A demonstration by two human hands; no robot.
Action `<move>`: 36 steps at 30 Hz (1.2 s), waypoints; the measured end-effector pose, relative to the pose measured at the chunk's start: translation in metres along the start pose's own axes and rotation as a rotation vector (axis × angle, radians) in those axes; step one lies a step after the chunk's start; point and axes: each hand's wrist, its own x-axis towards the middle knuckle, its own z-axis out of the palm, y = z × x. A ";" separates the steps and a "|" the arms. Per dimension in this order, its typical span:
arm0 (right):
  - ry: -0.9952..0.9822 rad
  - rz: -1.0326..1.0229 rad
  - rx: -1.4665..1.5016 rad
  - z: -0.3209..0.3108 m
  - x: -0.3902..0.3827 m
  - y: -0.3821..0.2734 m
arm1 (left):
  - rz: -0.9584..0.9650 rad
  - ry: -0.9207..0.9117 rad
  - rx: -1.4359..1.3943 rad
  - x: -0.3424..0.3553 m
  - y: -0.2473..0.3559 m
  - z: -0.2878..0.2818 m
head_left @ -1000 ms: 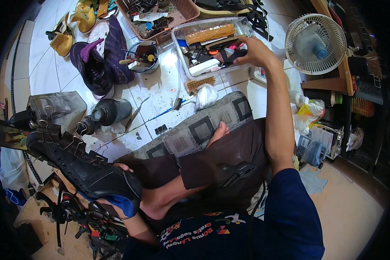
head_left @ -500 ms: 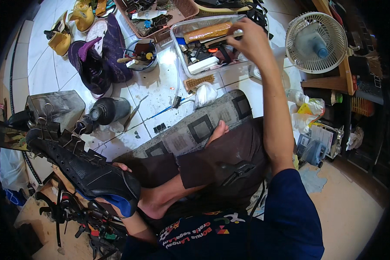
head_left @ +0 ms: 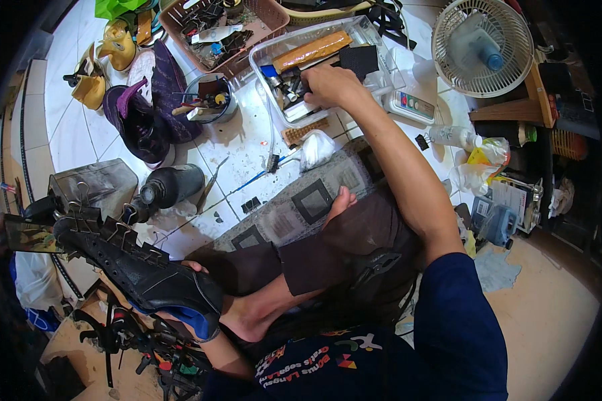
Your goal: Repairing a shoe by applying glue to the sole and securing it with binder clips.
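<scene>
A black shoe (head_left: 159, 275) with blue lining lies across my lap at the left, binder clips (head_left: 117, 232) clamped along its upper edge. My left hand (head_left: 195, 266) grips it from beneath; only some fingertips show past its side. My right hand (head_left: 331, 87) is down in a clear plastic bin (head_left: 255, 61) of small tools and parts, back of the hand up, its fingertips hidden. Around it in the bin are a brown-wrapped bar (head_left: 312, 52), a black flat piece (head_left: 359, 61) and a blue-capped item (head_left: 268, 71).
A brown basket (head_left: 274, 20) of clips and scraps stands behind the bin. Nearby are a tool cup (head_left: 211, 99), purple shoes (head_left: 130, 113), a dark bottle (head_left: 174, 186), a wooden brush (head_left: 306, 131) and a white fan (head_left: 481, 47). Several clamps (head_left: 137, 341) lie beside my left arm.
My right hand has moved left and lower into the bin, leaving the black flat piece visible at its right side. My left hand still holds the shoe. The view has shifted slightly.
</scene>
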 end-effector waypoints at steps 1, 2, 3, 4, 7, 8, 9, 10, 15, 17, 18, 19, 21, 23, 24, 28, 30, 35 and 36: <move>-0.023 -0.001 0.031 -0.001 0.001 0.000 | -0.006 -0.031 0.025 0.000 0.000 0.000; -0.065 -0.003 0.063 -0.002 0.001 0.000 | 0.009 -0.005 0.019 -0.001 0.000 0.000; -0.041 -0.004 0.059 -0.003 0.002 0.001 | 0.010 -0.003 0.025 -0.002 -0.001 0.000; -0.090 -0.001 0.049 -0.004 0.001 0.002 | 0.027 0.020 0.012 -0.002 -0.001 0.000; -0.126 -0.026 0.072 -0.006 0.000 0.004 | 0.034 0.009 0.025 -0.003 -0.004 0.003; -0.120 -0.018 0.088 -0.006 -0.001 0.005 | 0.028 0.045 0.031 -0.004 -0.004 0.004; -0.115 -0.056 0.109 -0.006 -0.001 0.006 | 0.017 0.066 0.037 -0.005 -0.004 0.006; -0.124 -0.051 0.084 -0.007 -0.001 0.007 | 0.023 0.082 0.041 -0.005 -0.004 0.007; -0.074 -0.286 0.062 -0.014 0.000 0.022 | 0.032 0.250 0.156 -0.004 -0.004 0.012; 0.022 -0.282 0.265 -0.021 -0.002 0.034 | 0.044 0.278 0.144 -0.004 -0.003 0.011; 0.050 -0.309 0.303 -0.024 -0.004 0.039 | 0.036 0.270 0.158 -0.004 -0.003 0.011; 0.044 -0.305 0.363 -0.028 -0.004 0.043 | 0.053 0.305 0.130 -0.004 -0.002 0.010; 0.150 -0.375 0.517 -0.030 -0.011 0.046 | -0.011 0.114 0.062 -0.004 -0.001 0.008; 0.088 -0.299 0.696 -0.033 -0.016 0.049 | -0.013 0.075 0.026 -0.004 -0.001 0.006; -0.054 -0.211 0.899 -0.035 -0.017 0.050 | -0.013 0.057 0.020 -0.004 -0.001 0.005; 0.042 -0.172 0.854 -0.037 -0.013 0.049 | 0.021 0.067 0.047 -0.005 -0.003 0.002; 0.229 -0.227 0.673 -0.037 -0.010 0.048 | -0.004 0.091 -0.018 -0.005 -0.003 0.002; 0.782 -0.333 0.148 -0.045 -0.017 0.039 | 0.071 0.232 0.170 -0.006 -0.007 0.003; 0.573 -0.085 0.296 -0.044 -0.022 0.034 | 0.075 0.223 0.145 -0.006 -0.008 0.003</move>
